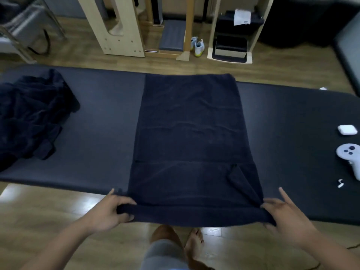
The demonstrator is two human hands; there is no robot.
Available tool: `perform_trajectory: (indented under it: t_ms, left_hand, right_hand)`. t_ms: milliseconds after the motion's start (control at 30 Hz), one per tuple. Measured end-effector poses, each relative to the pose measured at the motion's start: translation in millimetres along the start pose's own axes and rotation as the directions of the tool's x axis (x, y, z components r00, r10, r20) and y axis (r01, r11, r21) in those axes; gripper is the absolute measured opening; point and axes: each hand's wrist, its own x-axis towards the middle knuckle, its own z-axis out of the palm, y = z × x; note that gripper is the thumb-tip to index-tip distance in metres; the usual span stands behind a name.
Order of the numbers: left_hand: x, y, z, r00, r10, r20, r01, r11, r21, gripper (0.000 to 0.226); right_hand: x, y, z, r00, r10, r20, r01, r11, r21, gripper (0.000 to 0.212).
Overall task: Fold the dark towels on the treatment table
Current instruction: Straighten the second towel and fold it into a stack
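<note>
Head cam is looking straight down at the table [101, 117], and you've got one dark towel [191, 133] spread flat across the middle of it. It runs from the far edge at 12 o'clock right down to the near edge at 6 o'clock, where the last bit is lifted off the padding.

Your left hand [109, 211] is at about 7 o'clock, with its fingers curled round the near left corner of the towel. One finger sticks out straight toward the table. Your right hand [286, 217] is at about 5 o'clock and pinches the near right corner, again with one finger poking out straight. The near edge is pulled fairly taut between the two hands. Just up from the right hand there's a slanted crease where the cloth has doubled over on itself.

Over at 9 o'clock sits a crumpled pile of towels [29, 117], well apart from the flat one. At 3 o'clock, near the table's right end, there's a white game controller [350, 154] with a small white earbud case [347, 129] just beyond it, and a single earbud [340, 183] on the near side of it.

Past the table at 12 o'clock a pair of sneakers [197, 46] stands on the wood floor [58, 215] between some wooden frames. Your bare feet [194, 244] show at 6 o'clock, below the towel's edge.
</note>
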Motion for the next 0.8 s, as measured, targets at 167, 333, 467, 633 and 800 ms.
perform_trajectory:
  t_ms: [167, 333, 467, 633, 800]
  left_hand:
    - [-9.7, 27.7, -37.4, 0.991, -0.05, -0.126, -0.022, 0.858, -0.513, 0.022]
    - [18.7, 50.9, -76.1, 0.902, -0.18, -0.391, -0.242, 0.539, -0.807, 0.019]
    - [25.1, 59.0, -92.4, 0.899, -0.197, -0.39, -0.238, 0.528, -0.815, 0.029]
    - [9.1, 38.1, -98.4, 0.993, -0.067, -0.1, -0.037, 0.618, -0.785, 0.059]
    - [33.4, 42.9, -98.4, 0.986, -0.136, -0.099, -0.005, 0.56, -0.828, 0.052]
  right_hand:
    - [2.8, 7.9, -64.5, 0.983, 0.17, -0.069, -0.106, 0.832, 0.544, 0.012]
    - [36.1, 5.0, -136.6, 0.926, 0.269, -0.266, 0.084, 0.538, 0.839, 0.029]
    - [37.2, 4.0, -155.6, 0.924, 0.223, -0.311, 0.152, 0.533, 0.833, 0.032]
    - [26.8, 29.9, -140.2, 0.991, 0.014, 0.13, -0.093, 0.771, 0.63, 0.041]
    - [61.0, 49.8, -152.4, 0.979, -0.116, 0.166, -0.085, 0.51, 0.856, 0.031]
